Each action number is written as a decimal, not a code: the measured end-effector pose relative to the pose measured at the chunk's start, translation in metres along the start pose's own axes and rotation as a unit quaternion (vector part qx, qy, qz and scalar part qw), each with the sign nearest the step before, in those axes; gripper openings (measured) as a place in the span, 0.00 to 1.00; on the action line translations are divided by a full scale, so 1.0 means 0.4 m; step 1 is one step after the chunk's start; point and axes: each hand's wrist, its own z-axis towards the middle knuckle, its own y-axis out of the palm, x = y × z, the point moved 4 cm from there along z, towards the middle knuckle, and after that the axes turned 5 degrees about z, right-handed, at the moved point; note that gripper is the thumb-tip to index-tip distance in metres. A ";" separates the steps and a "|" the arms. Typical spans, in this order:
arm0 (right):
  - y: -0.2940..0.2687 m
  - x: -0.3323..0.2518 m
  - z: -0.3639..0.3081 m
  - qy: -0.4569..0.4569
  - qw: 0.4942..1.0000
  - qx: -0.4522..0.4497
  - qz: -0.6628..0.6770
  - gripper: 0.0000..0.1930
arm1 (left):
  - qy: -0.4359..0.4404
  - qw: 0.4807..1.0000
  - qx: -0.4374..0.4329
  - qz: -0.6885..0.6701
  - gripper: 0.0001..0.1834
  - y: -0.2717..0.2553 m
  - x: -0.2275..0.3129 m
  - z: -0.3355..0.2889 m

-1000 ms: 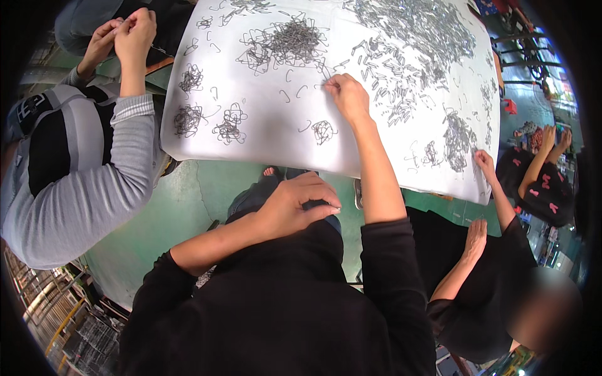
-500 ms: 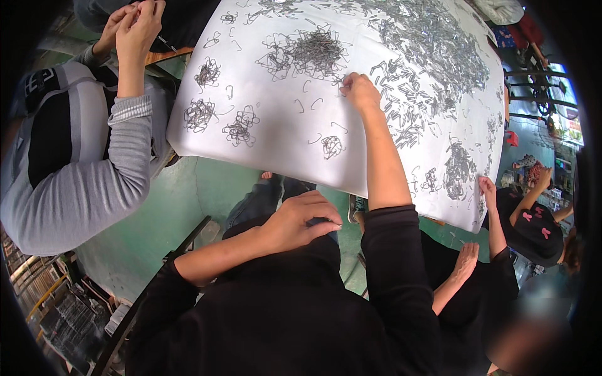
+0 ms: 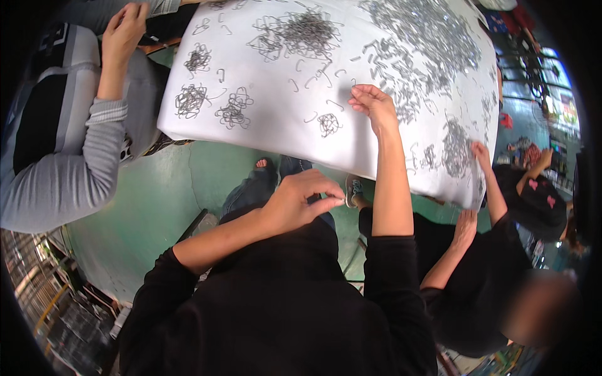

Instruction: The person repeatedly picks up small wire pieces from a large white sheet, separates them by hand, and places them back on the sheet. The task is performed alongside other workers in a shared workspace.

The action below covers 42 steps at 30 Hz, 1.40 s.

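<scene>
My left hand [image 3: 306,194] hovers above my lap, thumb and fingertips pinched together; whatever is between them is too small to make out. Over the white-covered table [image 3: 276,139] my right hand [image 3: 375,105] is raised, its thumb and forefinger closed at the tip of a thin wire hook [image 3: 353,82]. Loose bent wire hooks [image 3: 323,76] lie just left of that hand. Beyond them is a tangled heap of wire hooks [image 3: 308,32]. A small bunch of hooks [image 3: 328,125] sits nearer the front edge. Farther right, many small grey metal clips [image 3: 433,50] spread across the cover.
Smaller hook bunches [image 3: 190,101] lie at the table's left. A person in a grey sleeve [image 3: 94,150] sits at the left, one hand raised. At the right, a person in black [image 3: 476,276] has a hand [image 3: 481,156] by the table edge. Green floor [image 3: 157,207] shows below.
My right hand has drawn back toward me from near the big hook heap, a wire hook at its fingertips. My left hand keeps its pinch. The left person's hands have moved apart.
</scene>
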 end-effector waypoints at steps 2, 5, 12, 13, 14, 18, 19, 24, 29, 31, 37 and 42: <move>-0.016 -0.004 -0.100 0.000 0.997 0.016 0.072 0.07 | -0.001 1.000 -0.003 0.008 0.05 0.008 -0.005 0.003; -0.027 -0.005 -0.290 -0.019 0.987 0.040 0.157 0.07 | 0.019 1.000 -0.007 0.006 0.06 0.018 -0.008 0.007; 0.053 0.018 -0.616 -0.162 0.951 0.129 0.230 0.04 | 0.014 0.999 -0.041 0.029 0.06 0.043 -0.001 0.019; 0.061 0.022 -0.628 -0.177 0.947 0.143 0.228 0.04 | 0.008 0.998 -0.046 0.038 0.07 0.046 0.000 0.019; 0.064 0.027 -0.636 -0.183 0.943 0.165 0.226 0.04 | 0.017 0.998 -0.047 0.031 0.08 0.050 0.005 0.023; 0.053 0.048 -0.634 -0.217 0.927 0.207 0.227 0.04 | 0.037 0.998 -0.047 0.006 0.12 0.073 0.012 0.039; 0.048 0.054 -0.631 -0.229 0.921 0.218 0.226 0.04 | 0.029 0.998 -0.050 0.005 0.13 0.081 0.012 0.041; 0.026 0.058 -0.626 -0.366 0.885 0.277 0.082 0.07 | 0.120 0.991 -0.061 0.020 0.13 0.100 0.011 0.069; -0.002 0.066 -0.631 -0.354 0.888 0.281 0.085 0.07 | 0.101 0.985 0.020 0.138 0.10 0.045 -0.136 0.249; -0.015 0.063 -0.634 -0.344 0.896 0.273 0.064 0.08 | 0.131 0.955 0.087 0.252 0.07 0.007 -0.208 0.405; -0.031 0.053 -0.636 -0.325 0.913 0.244 0.026 0.08 | -0.014 0.871 0.121 0.476 0.10 -0.018 -0.370 0.709; -0.023 0.060 -0.634 -0.311 0.918 0.246 0.010 0.09 | -0.061 0.884 0.023 0.463 0.10 0.012 -0.394 0.746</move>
